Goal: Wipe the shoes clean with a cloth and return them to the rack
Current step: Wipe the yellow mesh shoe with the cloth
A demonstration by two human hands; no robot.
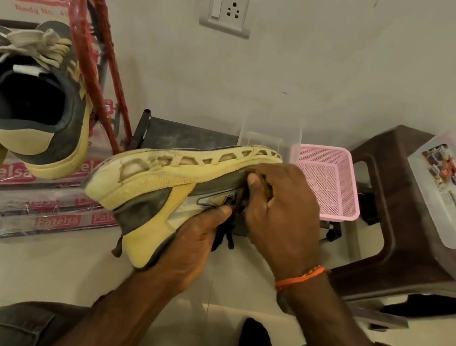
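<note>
- Likely a home, perhaps an entryway: glossy floor tiles [24,265], wall socket [228,6].
- Plastic-wrapped shoe rack [42,211], brown plastic stool [391,200], pink basket [336,188].

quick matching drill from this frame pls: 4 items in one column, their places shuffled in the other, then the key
1. held shoe
2. pink basket
3. clear box
4. grey-and-yellow shoe

A. on the brown stool
B. on the rack
C. in both hands, sole up
D. on the floor, by the stool

Pairs: 1-C, 2-D, 3-A, 4-B
</note>
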